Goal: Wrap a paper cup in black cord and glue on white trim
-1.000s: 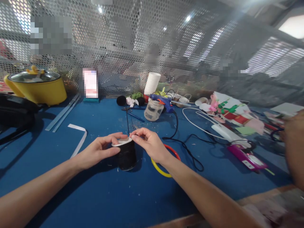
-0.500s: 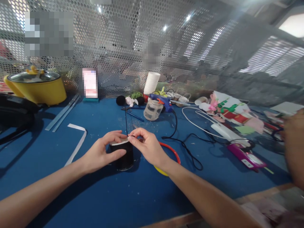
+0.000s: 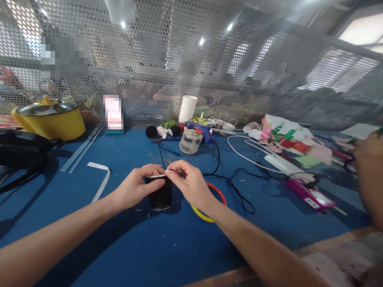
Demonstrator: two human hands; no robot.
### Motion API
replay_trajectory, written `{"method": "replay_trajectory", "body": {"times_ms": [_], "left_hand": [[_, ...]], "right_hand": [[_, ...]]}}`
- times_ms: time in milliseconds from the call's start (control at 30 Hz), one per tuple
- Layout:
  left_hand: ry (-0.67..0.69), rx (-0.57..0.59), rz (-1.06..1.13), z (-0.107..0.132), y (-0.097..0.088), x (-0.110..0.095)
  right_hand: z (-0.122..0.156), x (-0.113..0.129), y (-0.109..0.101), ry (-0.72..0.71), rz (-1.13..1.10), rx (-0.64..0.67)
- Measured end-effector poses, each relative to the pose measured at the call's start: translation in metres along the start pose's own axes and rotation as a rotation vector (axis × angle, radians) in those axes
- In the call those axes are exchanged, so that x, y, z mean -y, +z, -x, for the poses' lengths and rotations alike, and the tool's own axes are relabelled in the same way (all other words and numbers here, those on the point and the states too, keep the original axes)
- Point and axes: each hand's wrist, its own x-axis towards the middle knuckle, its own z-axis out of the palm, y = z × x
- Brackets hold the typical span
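A black spool of cord (image 3: 161,195) with a white top stands upright on the blue table (image 3: 143,247). My left hand (image 3: 136,187) wraps round its top rim, thumb and fingers closed on it. My right hand (image 3: 188,183) pinches the thin black cord end (image 3: 162,157) at the spool's top edge. The cord runs away from the spool toward the back of the table.
A red and yellow ring (image 3: 211,203) lies under my right wrist. Behind are a blue glue gun (image 3: 201,129), a clear jar (image 3: 189,141), black cable (image 3: 236,187), white paper strip (image 3: 100,179), yellow pot (image 3: 50,119) and craft scraps (image 3: 287,137). Another person's arm (image 3: 369,175) is at the right edge.
Both hands have closed tighter on the spool's top; the white top is now mostly covered. The view has tilted slightly, so the spool sits a little higher in frame.
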Motion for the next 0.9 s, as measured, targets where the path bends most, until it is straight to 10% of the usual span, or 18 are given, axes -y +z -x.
{"method": "replay_trajectory", "body": {"times_ms": [900], "left_hand": [[-0.036,-0.079,-0.056,0.006,0.006,-0.001]], "right_hand": [[0.008,-0.002,0.008,-0.165,0.163,-0.001]]}}
